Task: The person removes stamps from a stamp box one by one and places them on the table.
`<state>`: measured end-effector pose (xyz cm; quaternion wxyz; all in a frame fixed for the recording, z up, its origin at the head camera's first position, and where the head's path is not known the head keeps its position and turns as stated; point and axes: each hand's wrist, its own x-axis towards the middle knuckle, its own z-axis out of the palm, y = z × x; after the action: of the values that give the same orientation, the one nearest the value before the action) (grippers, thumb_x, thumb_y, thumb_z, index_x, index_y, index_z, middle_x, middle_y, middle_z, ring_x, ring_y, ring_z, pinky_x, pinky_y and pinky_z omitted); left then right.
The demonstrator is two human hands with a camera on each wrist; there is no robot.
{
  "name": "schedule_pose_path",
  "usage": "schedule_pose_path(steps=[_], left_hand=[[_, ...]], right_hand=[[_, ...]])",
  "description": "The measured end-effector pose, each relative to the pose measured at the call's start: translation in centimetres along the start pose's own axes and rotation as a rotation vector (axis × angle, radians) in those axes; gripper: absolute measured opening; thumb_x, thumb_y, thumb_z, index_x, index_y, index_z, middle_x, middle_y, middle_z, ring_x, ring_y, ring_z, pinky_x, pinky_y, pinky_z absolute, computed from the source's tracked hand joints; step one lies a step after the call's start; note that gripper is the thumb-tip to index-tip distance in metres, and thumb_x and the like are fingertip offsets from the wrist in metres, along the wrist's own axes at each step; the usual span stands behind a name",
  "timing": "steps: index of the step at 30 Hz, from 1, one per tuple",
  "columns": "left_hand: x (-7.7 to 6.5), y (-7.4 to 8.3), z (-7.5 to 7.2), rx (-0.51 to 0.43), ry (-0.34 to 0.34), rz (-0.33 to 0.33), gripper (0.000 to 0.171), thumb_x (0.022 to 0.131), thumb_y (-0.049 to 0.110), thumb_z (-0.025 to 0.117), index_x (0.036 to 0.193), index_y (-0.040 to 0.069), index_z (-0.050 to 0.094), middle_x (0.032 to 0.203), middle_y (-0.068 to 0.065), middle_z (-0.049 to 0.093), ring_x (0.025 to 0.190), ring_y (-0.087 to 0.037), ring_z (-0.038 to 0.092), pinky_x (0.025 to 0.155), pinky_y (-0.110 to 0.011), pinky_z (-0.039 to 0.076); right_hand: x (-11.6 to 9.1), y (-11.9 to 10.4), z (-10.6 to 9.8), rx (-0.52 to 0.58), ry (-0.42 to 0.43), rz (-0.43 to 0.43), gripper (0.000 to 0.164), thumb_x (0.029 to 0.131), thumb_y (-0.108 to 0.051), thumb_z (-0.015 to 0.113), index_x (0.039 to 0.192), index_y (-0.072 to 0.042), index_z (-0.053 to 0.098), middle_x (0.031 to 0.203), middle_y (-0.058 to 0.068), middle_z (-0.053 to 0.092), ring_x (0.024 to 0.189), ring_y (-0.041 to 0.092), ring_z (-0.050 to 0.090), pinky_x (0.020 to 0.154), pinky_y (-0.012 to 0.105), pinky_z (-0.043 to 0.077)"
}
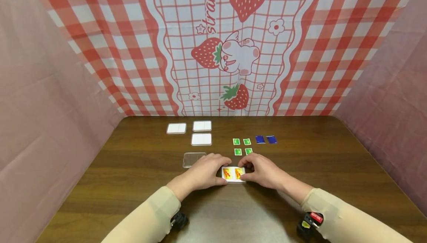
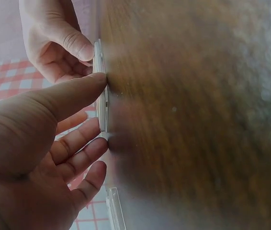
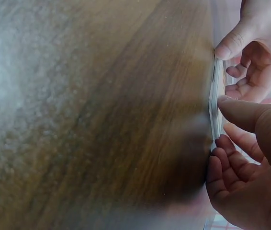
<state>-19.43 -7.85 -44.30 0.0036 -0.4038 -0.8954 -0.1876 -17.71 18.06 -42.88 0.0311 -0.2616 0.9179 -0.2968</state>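
A flat clear plastic case with a white insert and two orange-and-yellow pictures lies on the table between both hands. My left hand pinches its left end, thumb at the near edge and fingertips at the far edge. At the opposite end, my right hand does likewise, its thumb over the near right corner. Both wrist views show the thin case edge-on, the case in the left and the case in the right. Just behind the left hand is a clear plastic piece, partly covered by that hand.
Further back on the wooden table lie white-filled cases, three in all. Several small green picture squares are set out behind the right hand, with two dark blue squares to their right. A strawberry-print checked cloth hangs behind.
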Motion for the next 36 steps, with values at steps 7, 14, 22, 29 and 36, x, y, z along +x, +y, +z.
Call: schedule_pose_path(steps=[7, 14, 22, 29, 36], left_hand=[[0.1, 1.2, -0.8, -0.001, -0.042, -0.060, 0.058, 0.093, 0.030, 0.092, 0.142, 0.009, 0.069, 0.129, -0.005, 0.073, 0.120, -0.022, 0.065, 0.106, -0.045, 0.053], [0.1, 1.3, -0.9, -0.004, -0.057, -0.079, 0.060, 0.094, 0.032, 0.092, 0.145, 0.011, 0.068, 0.130, -0.003, 0.072, 0.121, -0.022, 0.064, 0.107, -0.044, 0.052], [0.2, 1.2, -0.9, -0.017, -0.051, -0.079, 0.061, 0.093, 0.030, 0.093, 0.144, 0.010, 0.068, 0.127, -0.003, 0.073, 0.119, -0.022, 0.064, 0.106, -0.044, 0.053], [0.2, 0.5, -0.2, -0.021, -0.031, -0.053, 0.061, 0.094, 0.032, 0.092, 0.145, 0.009, 0.067, 0.127, -0.004, 0.073, 0.118, -0.022, 0.064, 0.105, -0.044, 0.053], [0.0, 1.1, -1.0, -0.030, -0.047, -0.068, 0.060, 0.093, 0.029, 0.093, 0.144, 0.009, 0.068, 0.126, -0.004, 0.073, 0.118, -0.023, 0.064, 0.105, -0.046, 0.053]], right_hand=[[0.1, 0.7, -0.2, 0.030, -0.010, 0.003, 0.025, 0.092, -0.018, 0.091, 0.113, -0.008, 0.081, 0.101, -0.003, 0.069, 0.092, 0.014, 0.060, 0.081, 0.035, 0.053], [0.3, 1.4, -0.1, 0.056, -0.008, 0.000, 0.023, 0.092, -0.018, 0.091, 0.109, -0.010, 0.078, 0.096, -0.002, 0.066, 0.088, 0.015, 0.057, 0.077, 0.034, 0.049], [0.2, 0.6, -0.4, 0.138, 0.011, 0.066, 0.015, 0.096, -0.005, 0.083, 0.107, -0.010, 0.073, 0.095, -0.003, 0.067, 0.088, 0.015, 0.060, 0.077, 0.029, 0.050], [-0.2, 1.1, -1.6, 0.163, 0.045, 0.091, 0.006, 0.102, -0.006, 0.077, 0.106, -0.011, 0.076, 0.095, -0.003, 0.069, 0.088, 0.016, 0.061, 0.078, 0.030, 0.052], [-0.4, 2.4, -4.0, 0.152, 0.088, 0.134, 0.004, 0.104, -0.009, 0.077, 0.108, -0.010, 0.076, 0.095, 0.001, 0.067, 0.088, 0.020, 0.058, 0.075, 0.032, 0.051]])
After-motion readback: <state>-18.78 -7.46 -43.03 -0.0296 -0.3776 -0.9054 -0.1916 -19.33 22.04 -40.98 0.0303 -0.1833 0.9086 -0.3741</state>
